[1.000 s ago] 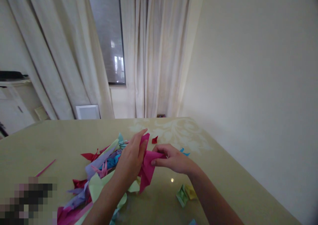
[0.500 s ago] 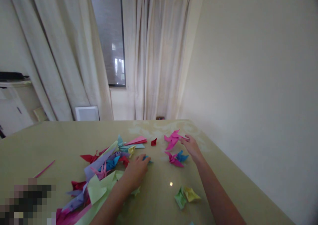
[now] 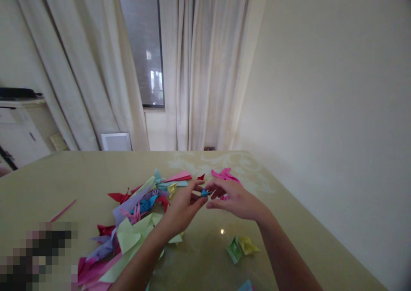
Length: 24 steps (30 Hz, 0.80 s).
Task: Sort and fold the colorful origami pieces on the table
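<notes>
A: Any trouble close in?

B: Green fold (image 3: 234, 250) and yellow fold (image 3: 248, 246), side by side near the right forearm (image 3: 278, 239). Could get swept aside or creased by a low elbow.

A: Further up?

B: Pale green sheet (image 3: 129, 239), just beside the left forearm (image 3: 149, 252). Could snag there and drag the paper pile (image 3: 126, 208) along.

A: And the hands?

B: Around the blue fold (image 3: 204, 193): a curled left hand (image 3: 183, 209), thumb just below. Opposite: the right hand (image 3: 233, 199), with thumb and forefinger apart near the pointed end. Firmly clamped by either? Cannot tell; too small, partly hidden.

A: Worst risk?

B: Dropping to the table (image 3: 202, 259), if only loosely pinched. Or bending, even tearing, at that thin point, if tugged from both sides.

A: Past the fingertips?

B: Red fold (image 3: 201, 177), just beyond: easily flicked off by a stretched finger. Then pink fold (image 3: 224, 173), behind the right hand: liable to a bump on any forward push.
</notes>
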### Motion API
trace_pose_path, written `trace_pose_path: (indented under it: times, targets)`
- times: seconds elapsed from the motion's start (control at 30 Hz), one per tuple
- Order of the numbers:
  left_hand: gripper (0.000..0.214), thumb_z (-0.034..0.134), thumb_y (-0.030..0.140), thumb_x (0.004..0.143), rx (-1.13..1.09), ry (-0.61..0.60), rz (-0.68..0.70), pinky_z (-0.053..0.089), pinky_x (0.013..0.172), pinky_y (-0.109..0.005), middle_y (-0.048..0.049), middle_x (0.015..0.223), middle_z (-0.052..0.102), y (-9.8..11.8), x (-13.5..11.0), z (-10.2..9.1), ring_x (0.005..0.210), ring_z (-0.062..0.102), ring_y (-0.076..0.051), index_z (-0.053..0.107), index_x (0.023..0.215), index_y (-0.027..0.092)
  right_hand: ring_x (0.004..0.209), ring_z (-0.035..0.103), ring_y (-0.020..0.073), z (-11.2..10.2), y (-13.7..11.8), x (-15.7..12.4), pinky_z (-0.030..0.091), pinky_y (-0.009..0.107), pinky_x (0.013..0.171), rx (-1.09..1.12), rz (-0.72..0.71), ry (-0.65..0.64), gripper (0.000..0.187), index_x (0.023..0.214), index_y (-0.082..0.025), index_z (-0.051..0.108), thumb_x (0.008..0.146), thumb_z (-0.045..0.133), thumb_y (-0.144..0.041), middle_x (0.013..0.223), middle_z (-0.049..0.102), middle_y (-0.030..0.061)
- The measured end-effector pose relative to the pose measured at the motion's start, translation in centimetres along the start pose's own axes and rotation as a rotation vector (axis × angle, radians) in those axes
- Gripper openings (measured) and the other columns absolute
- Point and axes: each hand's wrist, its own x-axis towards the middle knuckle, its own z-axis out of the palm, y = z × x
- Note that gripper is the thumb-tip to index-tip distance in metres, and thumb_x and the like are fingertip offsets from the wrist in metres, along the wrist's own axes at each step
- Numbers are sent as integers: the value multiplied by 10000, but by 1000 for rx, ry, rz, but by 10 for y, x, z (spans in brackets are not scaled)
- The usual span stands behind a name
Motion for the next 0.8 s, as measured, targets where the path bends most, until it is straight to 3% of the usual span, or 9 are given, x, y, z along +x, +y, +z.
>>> trace_pose_path:
  times: [0.07, 0.13, 0.27, 0.47, 0.63, 0.8]
  targets:
    - [452, 679, 362, 933, -111, -26, 21, 578, 852, -337, -91, 1164, 754, 8, -1, 2, 972, 749, -223, 568, 1344, 212, 819, 670, 175, 4, -12, -2, 495, 265, 729, -74, -37, 76, 136, 1039, -214, 723, 929, 768, -279, 925, 718, 4]
    - [425, 705, 341, 920, -158, -45, 43, 570, 845, -324, -88, 1155, 759, 14, -1, 2, 960, 746, -216, 604, 1309, 203, 775, 654, 162, 5, -19, -2, 467, 256, 703, -125, -47, 101, 68, 1000, -210, 718, 935, 730, -193, 874, 710, -9]
    - [396, 731, 266, 891, -223, -70, 71, 557, 836, -305, -79, 1187, 743, 18, -2, 2, 953, 735, -201, 642, 1271, 203, 778, 661, 164, 2, -29, -4, 445, 257, 702, -206, -45, 101, 106, 1003, -208, 722, 937, 704, -127, 876, 729, -6]
    - [337, 680, 250, 943, -214, -91, 109, 554, 824, -296, -40, 1025, 747, 19, -3, 3, 914, 707, -181, 669, 1276, 203, 781, 655, 171, 4, -37, -9, 427, 263, 698, -330, -12, 160, 143, 961, -204, 700, 900, 753, -86, 861, 719, -10]
    - [344, 631, 280, 987, -292, -101, 89, 579, 954, -375, -82, 1140, 754, 15, -2, 4, 1011, 725, -209, 658, 1320, 200, 819, 638, 176, 5, -44, -10, 407, 267, 720, -459, 4, 175, 131, 892, -196, 712, 916, 735, -70, 860, 708, -3]
    - [380, 593, 314, 1005, -275, -143, 88, 591, 962, -389, -100, 1214, 751, 16, -3, 0, 1052, 734, -227, 637, 1369, 216, 808, 617, 170, 3, -51, -13, 386, 267, 723, -568, -22, 166, 125, 871, -189, 700, 952, 696, -94, 852, 693, 3]
